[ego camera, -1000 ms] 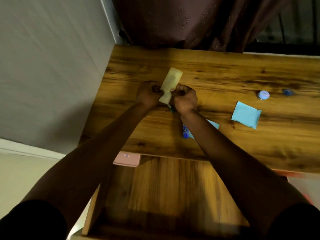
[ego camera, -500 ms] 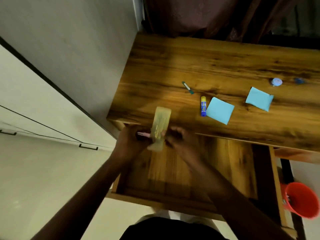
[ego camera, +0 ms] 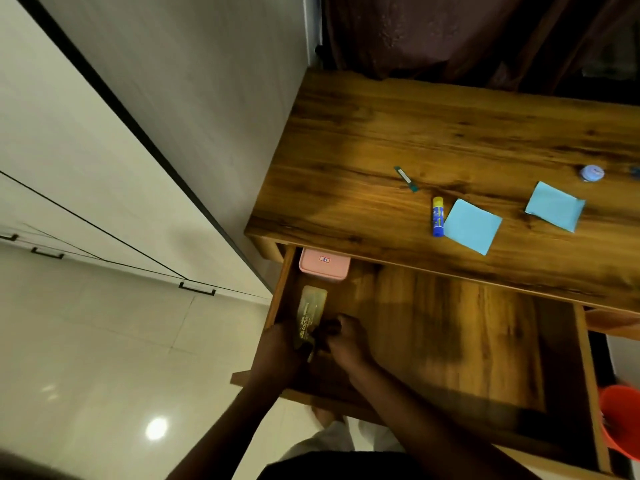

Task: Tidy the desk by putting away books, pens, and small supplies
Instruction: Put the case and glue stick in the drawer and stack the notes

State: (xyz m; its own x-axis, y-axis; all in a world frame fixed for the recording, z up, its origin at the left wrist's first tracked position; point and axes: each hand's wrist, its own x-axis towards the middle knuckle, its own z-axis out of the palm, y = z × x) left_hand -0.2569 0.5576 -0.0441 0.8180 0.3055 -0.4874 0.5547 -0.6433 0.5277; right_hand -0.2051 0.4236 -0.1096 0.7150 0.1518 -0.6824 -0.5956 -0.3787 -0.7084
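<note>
A translucent yellowish pencil case lies low in the open wooden drawer, against its left wall. My left hand and my right hand both grip the case's near end. A pink box sits at the drawer's back left corner. On the desk top lie a glue stick, a small teal pen-like item, two blue sticky-note pads and a small round container.
A grey wall and white cabinet doors with black handles run along the left. A dark curtain hangs behind the desk. An orange bucket stands at the right, below the drawer. The floor is glossy tile.
Both hands carried the pencil case from the desk top down into the drawer's left side. The camera view swung left and down.
</note>
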